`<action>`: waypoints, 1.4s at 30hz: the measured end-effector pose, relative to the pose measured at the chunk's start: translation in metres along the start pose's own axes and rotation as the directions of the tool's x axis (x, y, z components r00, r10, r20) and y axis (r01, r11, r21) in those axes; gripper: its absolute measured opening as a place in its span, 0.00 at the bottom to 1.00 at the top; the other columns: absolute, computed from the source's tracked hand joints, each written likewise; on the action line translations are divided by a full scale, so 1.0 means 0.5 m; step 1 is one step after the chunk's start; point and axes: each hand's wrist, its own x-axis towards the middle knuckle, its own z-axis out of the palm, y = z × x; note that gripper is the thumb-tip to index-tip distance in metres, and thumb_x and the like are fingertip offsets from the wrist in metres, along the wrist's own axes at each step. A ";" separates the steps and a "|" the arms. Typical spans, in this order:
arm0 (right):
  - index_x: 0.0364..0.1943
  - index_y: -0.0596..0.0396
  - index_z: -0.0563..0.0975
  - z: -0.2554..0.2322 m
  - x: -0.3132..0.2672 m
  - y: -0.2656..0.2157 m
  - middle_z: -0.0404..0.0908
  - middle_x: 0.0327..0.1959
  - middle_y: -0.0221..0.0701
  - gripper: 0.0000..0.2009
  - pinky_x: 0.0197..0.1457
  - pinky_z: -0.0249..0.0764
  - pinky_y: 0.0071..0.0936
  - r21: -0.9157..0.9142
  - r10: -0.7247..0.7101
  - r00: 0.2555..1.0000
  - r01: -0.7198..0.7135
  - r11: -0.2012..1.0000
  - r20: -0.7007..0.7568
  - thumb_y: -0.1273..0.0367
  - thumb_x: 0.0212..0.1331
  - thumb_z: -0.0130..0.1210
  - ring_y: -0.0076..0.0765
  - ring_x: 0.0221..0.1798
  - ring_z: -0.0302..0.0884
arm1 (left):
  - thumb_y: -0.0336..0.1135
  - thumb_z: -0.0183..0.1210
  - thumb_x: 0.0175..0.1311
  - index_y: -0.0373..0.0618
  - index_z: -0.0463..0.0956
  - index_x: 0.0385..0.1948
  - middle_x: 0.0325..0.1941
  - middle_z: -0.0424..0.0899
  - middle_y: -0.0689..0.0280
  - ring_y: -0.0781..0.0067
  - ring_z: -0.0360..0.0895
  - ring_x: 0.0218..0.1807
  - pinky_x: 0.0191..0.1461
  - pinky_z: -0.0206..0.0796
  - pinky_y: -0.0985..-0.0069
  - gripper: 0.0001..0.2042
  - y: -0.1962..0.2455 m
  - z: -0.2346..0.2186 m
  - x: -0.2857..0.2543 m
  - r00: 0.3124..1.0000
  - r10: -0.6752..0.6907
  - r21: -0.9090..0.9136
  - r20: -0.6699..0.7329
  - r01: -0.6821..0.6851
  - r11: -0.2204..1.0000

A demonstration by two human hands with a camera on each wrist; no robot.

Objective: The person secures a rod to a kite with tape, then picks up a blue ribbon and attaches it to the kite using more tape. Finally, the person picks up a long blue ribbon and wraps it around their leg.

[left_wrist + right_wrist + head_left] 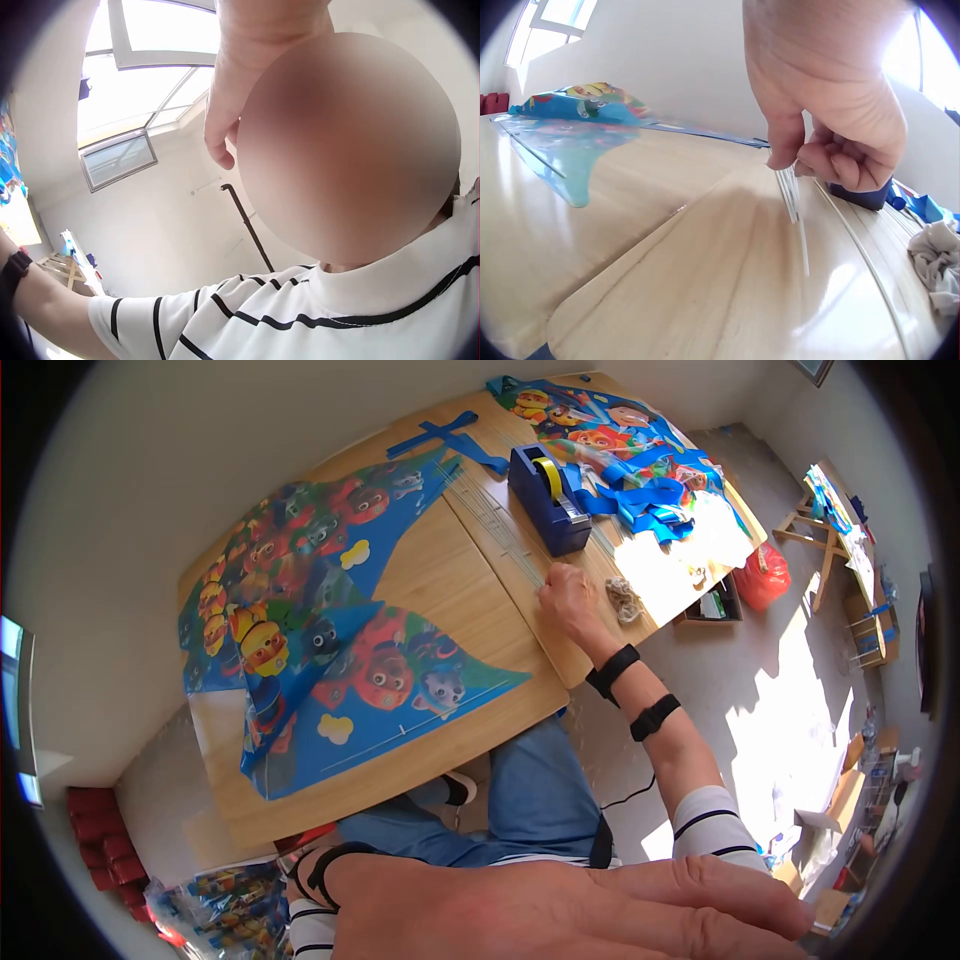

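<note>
My right hand (570,602) is low over the table near its front edge, with curled fingers and the thumb pinching thin white rods (786,191). The rods' lower ends stick out beneath the fingertips. Raised close to the head camera, my left hand (540,910) has its fingers stretched out and holds nothing; the left wrist view catches it beside the head. Just beyond the right hand stands a blue tape dispenser (545,510) with a yellow-cored roll. Left of it lie printed blue cartoon sheets (365,630), partly folded over, with a thin rod along the near sheet's edge.
More printed sheets (600,430) and a heap of blue ribbon (650,505) cover the far right of the table. A crumpled greyish cloth bundle (623,600) lies right of my right hand. On the floor beyond are an open box (712,605) and a red bag (763,575).
</note>
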 end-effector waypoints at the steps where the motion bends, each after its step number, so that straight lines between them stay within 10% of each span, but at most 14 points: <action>1: 0.25 0.61 0.81 -0.001 0.003 -0.004 0.82 0.30 0.52 0.06 0.39 0.78 0.47 -0.003 0.001 1.000 -0.001 1.000 0.002 0.73 0.43 0.56 0.61 0.36 0.82 | 0.71 0.57 0.56 0.30 0.71 0.54 0.51 0.79 0.50 0.54 0.74 0.59 0.65 0.60 0.57 0.44 -0.001 0.000 0.002 1.000 -0.002 0.001 -0.008 0.002 1.000; 11: 0.25 0.61 0.81 0.008 0.018 -0.012 0.82 0.32 0.52 0.07 0.42 0.77 0.50 -0.023 0.046 0.992 -0.044 0.999 0.114 0.73 0.45 0.53 0.62 0.39 0.82 | 0.74 0.56 0.54 0.34 0.74 0.48 0.42 0.81 0.53 0.56 0.77 0.52 0.60 0.64 0.59 0.42 -0.009 0.000 -0.028 0.967 -0.054 0.093 -0.247 0.079 0.993; 20: 0.25 0.61 0.80 0.013 0.027 -0.006 0.82 0.32 0.52 0.07 0.42 0.77 0.50 -0.053 0.026 0.995 -0.021 0.998 0.100 0.73 0.45 0.53 0.62 0.39 0.81 | 0.70 0.61 0.53 0.35 0.75 0.46 0.40 0.82 0.55 0.59 0.78 0.47 0.56 0.67 0.61 0.39 -0.080 -0.074 -0.169 0.736 -0.150 0.108 -0.660 0.291 0.951; 42: 0.28 0.59 0.82 -0.007 0.044 0.006 0.83 0.35 0.49 0.07 0.44 0.78 0.48 -0.066 -0.022 0.996 0.028 0.997 0.084 0.74 0.46 0.53 0.59 0.42 0.82 | 0.49 0.67 0.59 0.37 0.76 0.45 0.40 0.82 0.63 0.72 0.79 0.45 0.55 0.66 0.75 0.23 -0.131 -0.140 -0.273 0.573 -0.106 0.115 -0.813 0.336 0.935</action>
